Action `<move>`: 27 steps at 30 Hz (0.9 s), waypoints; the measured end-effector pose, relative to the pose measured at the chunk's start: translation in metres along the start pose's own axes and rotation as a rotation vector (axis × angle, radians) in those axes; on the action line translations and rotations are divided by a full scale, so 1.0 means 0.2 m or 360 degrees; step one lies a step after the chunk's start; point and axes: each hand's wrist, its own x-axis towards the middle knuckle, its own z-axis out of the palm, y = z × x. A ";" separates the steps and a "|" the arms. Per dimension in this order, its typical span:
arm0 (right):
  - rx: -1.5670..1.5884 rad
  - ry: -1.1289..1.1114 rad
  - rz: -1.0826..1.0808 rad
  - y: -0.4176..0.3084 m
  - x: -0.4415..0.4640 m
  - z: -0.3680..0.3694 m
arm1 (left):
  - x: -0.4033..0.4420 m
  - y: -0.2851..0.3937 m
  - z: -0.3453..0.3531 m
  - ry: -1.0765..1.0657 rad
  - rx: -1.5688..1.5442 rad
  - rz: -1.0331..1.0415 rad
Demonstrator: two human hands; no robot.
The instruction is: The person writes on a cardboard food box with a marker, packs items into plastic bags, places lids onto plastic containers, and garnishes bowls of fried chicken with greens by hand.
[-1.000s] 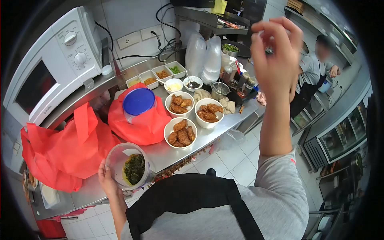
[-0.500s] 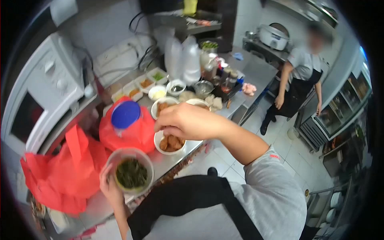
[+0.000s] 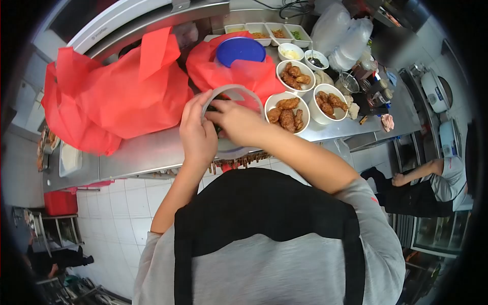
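Note:
A clear plastic tub (image 3: pixel 258 104) is tilted over the near edge of the steel counter, with dark green leaves partly showing inside. My left hand (image 3: pixel 198 129) wraps round its left side and rim. My right hand (image 3: pixel 238 122) reaches over the rim, its fingers bent inside the tub; what they pinch is hidden. Just right of the tub stands a white bowl (image 3: pixel 271 121) of glazed fried chicken (image 3: pixel 287 116). Two more such bowls sit close by, one behind (image 3: pixel 296 92) and one to the right (image 3: pixel 325 119). Behind the tub lies a round blue lid (image 3: pixel 241 51) on a red bag (image 3: pixel 264 79).
A large red bag (image 3: pixel 122 91) fills the counter's left part. Small white trays (image 3: pixel 277 39) of garnishes line the back. Clear plastic containers (image 3: pixel 351 46), sauce bottles (image 3: pixel 381 96) and a pink cloth (image 3: pixel 387 123) stand rightward. A co-worker (image 3: pixel 447 178) is at the right.
My right hand has moved from above the chicken bowl into the tub. My view has turned, and the tub now appears farther right and tilted. My left hand still holds it.

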 end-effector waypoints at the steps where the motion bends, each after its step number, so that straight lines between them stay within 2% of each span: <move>1: -0.0280 0.0269 -0.0133 0.01 0.03 0.09 | -0.01 0.02 0.00 -0.0017 0.0014 0.0027; 4: -0.0475 0.0057 -0.0006 0.00 0.04 0.19 | -0.01 0.05 0.01 -0.0025 -0.0155 -0.0131; 5: -0.0347 -0.0033 0.0042 0.01 0.05 0.19 | -0.01 0.04 0.01 -0.0016 -0.0210 -0.0202; 7: -0.0086 -0.0230 0.0111 0.04 0.06 0.18 | 0.01 0.02 0.02 -0.0009 -0.0095 -0.0086; 9: 0.0110 -0.0192 0.0095 0.10 0.06 0.12 | 0.01 0.00 0.02 0.0011 -0.0093 -0.0109; 11: 0.0301 0.0040 0.0133 0.16 0.06 0.07 | 0.04 -0.02 0.02 0.0022 -0.0116 -0.0167; 14: 0.0529 0.0118 0.0260 0.13 0.07 -0.14 | 0.07 -0.04 0.01 0.0031 -0.0210 -0.0274; 17: 0.0984 0.0018 0.0721 0.12 0.05 -0.22 | 0.09 -0.09 0.04 0.0109 -0.0329 -0.0280; 18: 0.0968 0.0027 0.0703 0.14 0.05 -0.22 | 0.09 -0.11 0.05 0.0113 -0.0344 -0.0299; 21: 0.1416 0.0107 0.0955 0.17 0.03 -0.24 | 0.10 -0.15 0.07 0.0133 -0.0426 -0.0356; 24: 0.1186 0.0110 0.0777 0.19 0.02 -0.23 | 0.09 -0.17 0.09 0.0157 -0.0541 -0.0404; 27: 0.1694 0.0222 0.0872 0.20 0.02 -0.23 | 0.09 -0.19 0.10 0.0161 -0.0578 -0.0432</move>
